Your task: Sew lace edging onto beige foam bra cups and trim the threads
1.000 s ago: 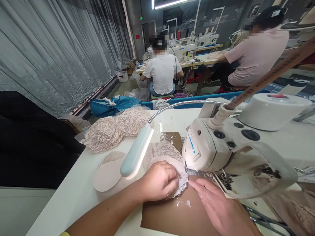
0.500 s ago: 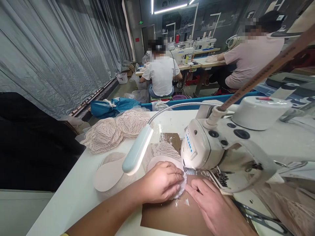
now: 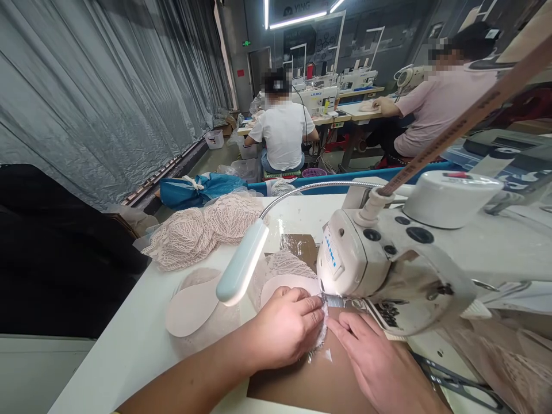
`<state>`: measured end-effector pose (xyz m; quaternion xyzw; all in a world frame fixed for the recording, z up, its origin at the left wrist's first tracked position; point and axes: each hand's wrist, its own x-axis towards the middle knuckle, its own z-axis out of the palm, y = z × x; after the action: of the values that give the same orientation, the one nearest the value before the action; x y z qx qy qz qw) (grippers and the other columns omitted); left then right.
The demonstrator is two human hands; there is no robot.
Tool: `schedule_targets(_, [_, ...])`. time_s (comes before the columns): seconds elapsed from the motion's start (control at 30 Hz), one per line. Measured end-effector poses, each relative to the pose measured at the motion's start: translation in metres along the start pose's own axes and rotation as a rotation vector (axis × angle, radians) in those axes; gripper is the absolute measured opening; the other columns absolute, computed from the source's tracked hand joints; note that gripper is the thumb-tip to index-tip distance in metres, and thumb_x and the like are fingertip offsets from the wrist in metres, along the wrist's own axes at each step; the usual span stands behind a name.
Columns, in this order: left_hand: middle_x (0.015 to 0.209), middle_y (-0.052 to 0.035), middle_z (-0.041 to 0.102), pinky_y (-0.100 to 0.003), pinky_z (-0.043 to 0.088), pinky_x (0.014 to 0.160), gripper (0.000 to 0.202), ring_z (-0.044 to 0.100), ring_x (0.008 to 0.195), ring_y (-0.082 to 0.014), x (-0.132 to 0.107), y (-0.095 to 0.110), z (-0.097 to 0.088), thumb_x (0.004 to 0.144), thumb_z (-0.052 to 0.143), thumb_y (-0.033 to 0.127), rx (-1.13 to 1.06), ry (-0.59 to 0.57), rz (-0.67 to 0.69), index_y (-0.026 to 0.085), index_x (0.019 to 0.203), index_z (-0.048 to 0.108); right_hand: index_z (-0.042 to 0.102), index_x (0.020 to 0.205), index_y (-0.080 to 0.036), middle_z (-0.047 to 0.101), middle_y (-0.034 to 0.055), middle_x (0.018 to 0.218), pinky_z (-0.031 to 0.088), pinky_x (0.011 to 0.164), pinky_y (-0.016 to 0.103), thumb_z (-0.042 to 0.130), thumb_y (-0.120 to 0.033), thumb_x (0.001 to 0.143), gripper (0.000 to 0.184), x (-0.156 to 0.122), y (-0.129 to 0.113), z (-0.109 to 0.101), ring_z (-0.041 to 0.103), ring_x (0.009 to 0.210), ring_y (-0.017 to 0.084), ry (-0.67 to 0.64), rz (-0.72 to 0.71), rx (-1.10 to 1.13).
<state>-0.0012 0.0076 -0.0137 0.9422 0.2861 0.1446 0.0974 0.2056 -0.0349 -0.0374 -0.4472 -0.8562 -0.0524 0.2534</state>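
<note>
A pale moulded cup (image 3: 282, 282) with a lace cover (image 3: 288, 263) lies at the front of the white JUKI sewing machine (image 3: 353, 253). My left hand (image 3: 288, 325) presses on the cup, its fingers bent over the gathered whitish edge (image 3: 322, 333) beside the needle area. The edge reaches up to the presser foot, which is mostly hidden. On the right side of that edge is my right hand (image 3: 366, 351), palm down on the brown board (image 3: 302, 382). Its leading fingers are stretched out with their tips at the edge, while the others bend loosely.
Another pale cup (image 3: 192, 310) lies to the left on the white table (image 3: 107, 351). Behind it sits a pile of lace cups (image 3: 185, 236). A lamp (image 3: 241, 264) on a bendable neck hangs over the work. Two people (image 3: 282, 135) sit at machines beyond.
My left hand has shifted slightly to the right and down. My right hand stays almost in place. The person at the far right has drawn an arm back a little.
</note>
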Motion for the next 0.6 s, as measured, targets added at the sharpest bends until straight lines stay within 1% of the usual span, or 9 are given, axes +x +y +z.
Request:
schedule_targets(0.07, [0.123,-0.0085,0.063,-0.037,0.043,0.086,0.028,0.054,0.104,-0.0243,0.001,0.000,0.000,0.094,0.048,0.022,-0.006,0.002,-0.010,0.015,0.119,0.059,0.071,0.106,-0.018,0.072,0.0074,0.094,0.049,0.071,0.029,0.040,0.000,0.077,0.046,-0.001,0.003,0.002,0.064,0.077,0.018,-0.002,0.003,-0.050])
schedule_targets(0.2, [0.122,-0.0083,0.063,-0.038,0.044,0.088,0.029,0.054,0.104,-0.0245,0.002,-0.001,-0.003,0.094,0.046,0.020,-0.016,-0.002,-0.030,0.014,0.119,0.060,0.072,0.106,-0.018,0.072,0.0078,0.091,0.048,0.066,0.031,0.040,0.001,0.078,0.046,0.001,0.005,0.003,0.066,0.072,0.018,0.006,0.009,-0.144])
schedule_targets(0.3, [0.123,-0.0084,0.063,-0.039,0.044,0.091,0.028,0.054,0.107,-0.0250,0.001,-0.003,-0.007,0.093,0.047,0.020,-0.031,-0.003,-0.030,0.014,0.117,0.061,0.071,0.108,-0.016,0.072,0.0100,0.094,0.048,0.062,0.031,0.038,0.001,0.080,0.047,-0.001,0.007,0.003,0.067,0.071,0.018,0.017,-0.009,-0.176])
schedule_targets(0.37, [0.124,-0.0088,0.062,-0.039,0.043,0.093,0.028,0.053,0.108,-0.0254,0.000,-0.005,-0.010,0.092,0.049,0.020,-0.051,-0.008,-0.027,0.014,0.115,0.062,0.068,0.113,-0.018,0.071,0.0102,0.099,0.048,0.062,0.031,0.037,-0.002,0.083,0.046,-0.004,0.008,0.003,0.067,0.072,0.018,-0.026,-0.002,-0.134])
schedule_targets(0.47, [0.120,-0.0092,0.064,-0.038,0.044,0.092,0.026,0.055,0.105,-0.0240,-0.002,-0.007,-0.014,0.092,0.049,0.021,-0.101,-0.012,-0.018,0.014,0.113,0.064,0.063,0.120,-0.021,0.067,0.0087,0.104,0.050,0.069,0.031,0.036,-0.007,0.087,0.045,-0.009,0.011,0.002,0.065,0.080,0.019,-0.129,0.018,0.006])
schedule_targets(0.53, [0.110,-0.0094,0.066,-0.036,0.044,0.090,0.025,0.056,0.099,-0.0225,-0.003,-0.008,-0.016,0.093,0.049,0.023,-0.133,-0.007,0.009,0.014,0.111,0.065,0.061,0.121,-0.022,0.066,0.0083,0.100,0.050,0.072,0.031,0.035,-0.008,0.088,0.044,-0.010,0.011,-0.002,0.064,0.082,0.019,-0.174,-0.012,0.084])
schedule_targets(0.6, [0.099,-0.0091,0.067,-0.035,0.044,0.087,0.024,0.057,0.094,-0.0214,-0.003,-0.010,-0.017,0.093,0.049,0.025,-0.139,-0.011,0.050,0.014,0.105,0.067,0.061,0.118,-0.021,0.065,0.0071,0.091,0.050,0.071,0.031,0.035,-0.007,0.087,0.042,-0.008,0.010,-0.005,0.062,0.080,0.019,-0.207,-0.050,0.136])
